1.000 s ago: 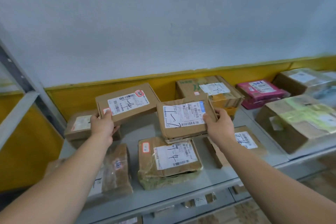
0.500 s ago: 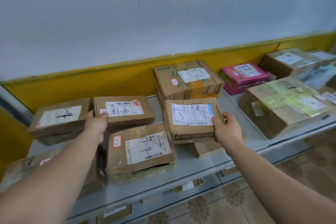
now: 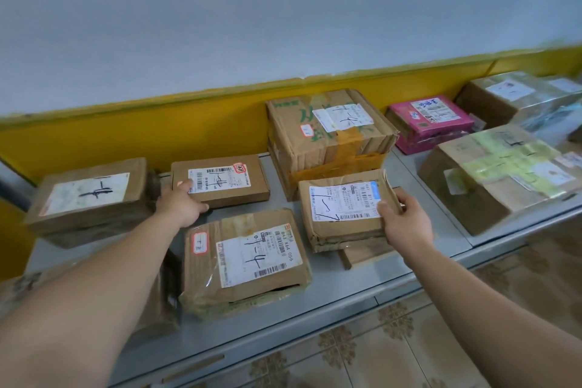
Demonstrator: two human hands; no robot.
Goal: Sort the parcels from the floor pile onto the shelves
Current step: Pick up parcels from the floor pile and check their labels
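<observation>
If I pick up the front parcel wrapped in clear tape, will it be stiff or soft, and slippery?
The front parcel probably gives a little: its cardboard looks creased and sagging at the near edge. The glossy tape over it may feel slippery. Lying flat, it seems unlikely to tip.

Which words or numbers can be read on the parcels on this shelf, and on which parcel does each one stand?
"843 X64 056": label of the front parcel.
"661 811 57", less surely: label of the taped parcel that the right hand holds.
Flat parcel that the left hand grips, pink box, red stickers: print too blurred.
Marker strokes on the labels: unclear.
</observation>
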